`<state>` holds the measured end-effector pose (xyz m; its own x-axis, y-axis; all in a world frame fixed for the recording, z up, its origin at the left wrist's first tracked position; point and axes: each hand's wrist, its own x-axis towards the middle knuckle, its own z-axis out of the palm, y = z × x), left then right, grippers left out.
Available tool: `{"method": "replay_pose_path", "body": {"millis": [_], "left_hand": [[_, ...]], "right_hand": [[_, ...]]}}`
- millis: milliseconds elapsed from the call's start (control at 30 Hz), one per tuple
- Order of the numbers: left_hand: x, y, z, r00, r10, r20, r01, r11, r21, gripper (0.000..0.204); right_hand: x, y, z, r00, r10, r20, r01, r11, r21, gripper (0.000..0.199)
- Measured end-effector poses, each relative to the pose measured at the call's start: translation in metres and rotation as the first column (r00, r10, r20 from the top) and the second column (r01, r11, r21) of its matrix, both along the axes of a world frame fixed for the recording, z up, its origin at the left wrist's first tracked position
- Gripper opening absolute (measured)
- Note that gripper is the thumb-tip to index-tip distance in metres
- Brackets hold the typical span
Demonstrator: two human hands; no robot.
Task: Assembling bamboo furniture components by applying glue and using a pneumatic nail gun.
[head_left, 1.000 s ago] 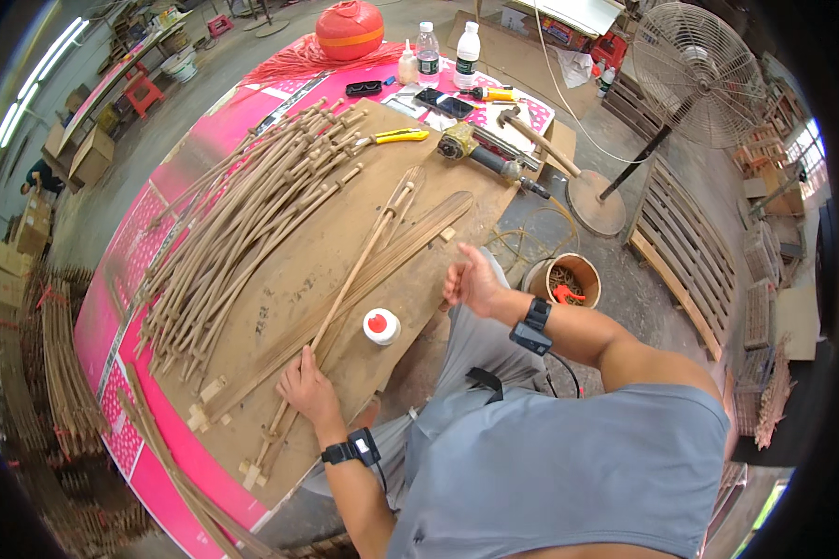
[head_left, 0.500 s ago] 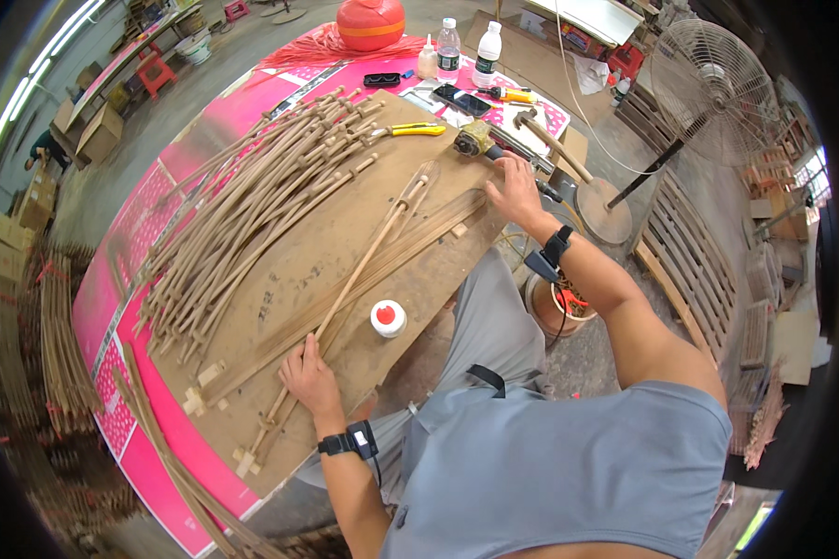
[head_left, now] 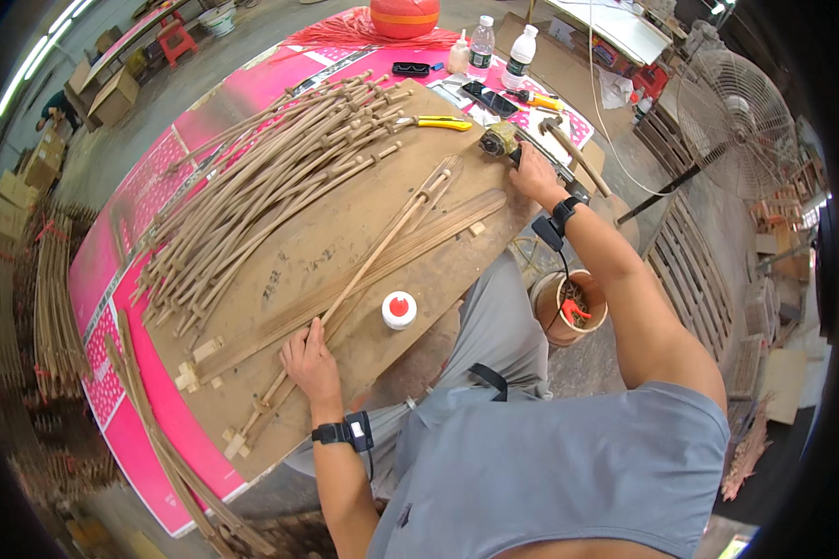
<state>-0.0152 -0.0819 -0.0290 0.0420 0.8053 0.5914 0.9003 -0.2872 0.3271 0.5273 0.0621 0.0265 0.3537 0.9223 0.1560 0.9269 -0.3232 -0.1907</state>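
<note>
My left hand rests near the front of the brown work board, its fingers closed on a thin wooden rod. That rod slants across a flat wooden jig and has small collars near its far end. At the board's far right, my right hand is wrapped round the dark handle of a hand tool with a worn yellow-and-black head. Its exact kind cannot be told. A white bottle with a red cap stands right of the left hand. A large pile of similar rods covers the left side.
Behind the tool lie a hammer, a yellow utility knife, a phone and two bottles. A bucket stands beside my leg. A pedestal fan is at right. More rods overhang the left edge.
My right hand has moved onto the tool's handle and closed round it; before, it hovered beside it with fingers apart. My left hand stays on the rod. The whole view has shifted slightly.
</note>
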Motion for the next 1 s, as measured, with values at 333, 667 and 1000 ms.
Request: {"method": "replay_pose_path", "body": {"millis": [333,667,1000], "left_hand": [[0.000,-0.001,0.003,1.000,0.004,0.005,-0.004,1.000,-0.019,0.024],[-0.001,-0.001,0.002,1.000,-0.002,0.029,0.003,0.998,-0.056,0.028],[0.000,0.001,-0.001,0.999,-0.027,0.045,0.027,1.000,-0.009,0.029]], "right_hand": [[-0.005,0.028,0.071,0.997,-0.005,-0.072,-0.005,0.990,-0.143,0.053],[-0.147,-0.012,0.143,0.666,0.260,-0.699,-0.589,0.758,-0.280,0.033],[-0.210,-0.017,0.093,0.666,0.476,-0.574,-0.726,0.589,-0.354,0.048]]}}
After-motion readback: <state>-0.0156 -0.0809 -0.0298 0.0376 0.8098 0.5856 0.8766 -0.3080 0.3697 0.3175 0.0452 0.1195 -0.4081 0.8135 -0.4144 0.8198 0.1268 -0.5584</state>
